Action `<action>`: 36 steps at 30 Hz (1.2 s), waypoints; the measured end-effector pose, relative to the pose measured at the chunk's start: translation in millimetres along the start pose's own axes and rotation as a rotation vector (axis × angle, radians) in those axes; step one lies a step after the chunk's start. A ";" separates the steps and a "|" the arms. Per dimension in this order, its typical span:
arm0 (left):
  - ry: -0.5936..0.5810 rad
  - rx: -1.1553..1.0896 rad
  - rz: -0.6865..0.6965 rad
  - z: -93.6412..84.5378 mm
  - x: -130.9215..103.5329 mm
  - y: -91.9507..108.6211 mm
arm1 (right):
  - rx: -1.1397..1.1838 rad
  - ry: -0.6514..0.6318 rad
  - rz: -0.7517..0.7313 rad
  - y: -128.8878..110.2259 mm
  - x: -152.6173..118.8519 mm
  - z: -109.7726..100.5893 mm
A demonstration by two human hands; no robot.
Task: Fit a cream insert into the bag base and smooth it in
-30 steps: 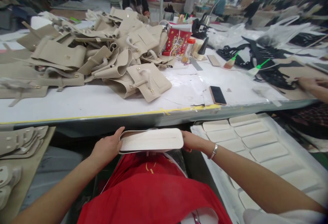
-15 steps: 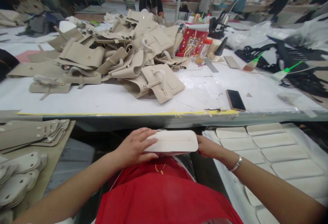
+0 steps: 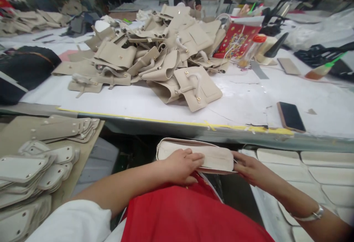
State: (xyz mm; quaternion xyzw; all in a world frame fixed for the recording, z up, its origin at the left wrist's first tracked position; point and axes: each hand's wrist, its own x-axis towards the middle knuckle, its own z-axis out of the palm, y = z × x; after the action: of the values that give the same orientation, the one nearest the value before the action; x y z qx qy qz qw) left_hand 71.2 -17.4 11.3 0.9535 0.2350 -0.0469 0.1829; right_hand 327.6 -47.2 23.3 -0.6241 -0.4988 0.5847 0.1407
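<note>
A flat cream oblong panel (image 3: 215, 155) lies across my lap, just below the table edge. My left hand (image 3: 181, 164) rests palm down on top of it, fingers spread over its middle. My right hand (image 3: 249, 168) grips its right end. A red apron (image 3: 190, 212) covers my lap beneath the panel. On my right wrist sits a silver bracelet (image 3: 311, 216).
A heap of beige bag parts (image 3: 166, 57) lies on the white table (image 3: 124, 103), with a phone (image 3: 291, 116) near its edge. Stacks of cream pieces (image 3: 33, 168) sit at my left, rows of cream panels (image 3: 318, 175) at my right. People stand at the far end.
My left hand slid from the panel's left end onto its top and toward the middle. The view swung left, so the panel and table contents shifted right.
</note>
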 end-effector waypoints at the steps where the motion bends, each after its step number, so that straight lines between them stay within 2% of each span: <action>1: 0.000 -0.032 -0.012 -0.5 2.4 -0.3 | 0.004 0.009 0.004 0.9 1.8 -0.5; 4: -0.039 -0.069 -0.015 0.4 9.0 -1.2 | 0.002 0.054 0.002 6.3 4.7 -1.0; 7: -0.073 -0.032 0.013 2.2 12.0 -2.7 | -0.036 0.158 -0.027 13.1 1.7 -0.4; 11: -0.093 0.004 0.028 0.4 15.4 -2.9 | -0.227 0.277 -0.107 15.6 -4.0 -0.4; 14: -0.096 0.076 0.053 -1.3 17.0 0.2 | -0.415 0.300 -0.193 11.0 -2.7 -3.9; 17: -0.102 0.158 0.105 -1.2 16.0 1.9 | -0.423 0.302 -0.222 7.6 0.0 -7.3; 20: -0.107 0.175 0.140 -1.6 15.5 -0.7 | -0.207 0.242 -0.170 17.9 -0.9 -6.9; 23: -0.089 0.121 0.152 -3.0 17.2 -5.2 | 0.219 0.082 -0.097 46.0 5.9 -1.5; 25: -0.083 0.115 0.148 -4.2 18.3 -7.2 | 0.458 0.040 -0.076 67.0 22.5 5.9; 28: -0.092 0.172 0.138 -6.7 18.7 -7.5 | 0.567 0.030 -0.013 86.1 60.0 22.0; 31: -0.121 0.193 0.119 -10.0 18.8 -5.9 | 0.583 -0.124 0.040 93.0 91.1 33.8; 34: -0.159 0.180 0.097 -12.5 19.9 -4.6 | 0.756 -0.279 0.031 109.0 104.5 34.0; 36: -0.169 0.171 0.094 -13.0 21.1 -4.4 | 0.890 -0.264 0.015 128.5 105.2 32.2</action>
State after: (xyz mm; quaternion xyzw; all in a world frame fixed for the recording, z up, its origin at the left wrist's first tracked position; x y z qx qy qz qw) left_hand 87.9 0.1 18.2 0.9682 0.1689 -0.1382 0.1221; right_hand 339.3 -37.0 -145.1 -0.4266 -0.2085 0.8175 0.3259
